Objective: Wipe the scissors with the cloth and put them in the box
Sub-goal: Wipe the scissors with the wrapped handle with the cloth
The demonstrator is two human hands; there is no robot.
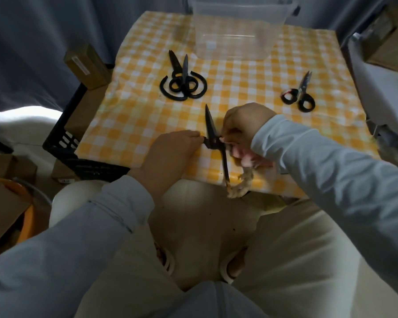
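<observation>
At the far left a black crate [64, 145] sits against the edge of the desk [129, 115], which is covered in yellow check. The left hand [170, 148] lies low over the desk, its fingertips pinching the held scissors [213, 141] at the pivot. One blade points away from the person, and a dark limb runs back toward the near edge; I cannot tell whether that is a blade or a handle.

Beyond them lie the big-looped scissors [183, 83], untouched and possibly two pairs stacked. Further back, the clear box [234, 35] stands open-topped at the far edge of the desk.

The right hand [246, 125] is curled round the cloth [251, 157] and presses it to the scissors just right of the pivot. A frayed tail of cloth hangs over the near edge. Well to the right rest the small scissors [299, 95], with their handles toward the person.

The wiping looks to be under way on the first pair, and nothing appears to be in the box yet.

The scissors are probably stiff, fairly heavy metal with sharp points — best steadied at the pivot or handles, with the wipe running from the spine toward the tip, never across the edge. The cloth is soft and limp, so it needs bunching to give pressure. The metal may be slippery, so carrying the scissors to the box by the handles seems safest.
</observation>
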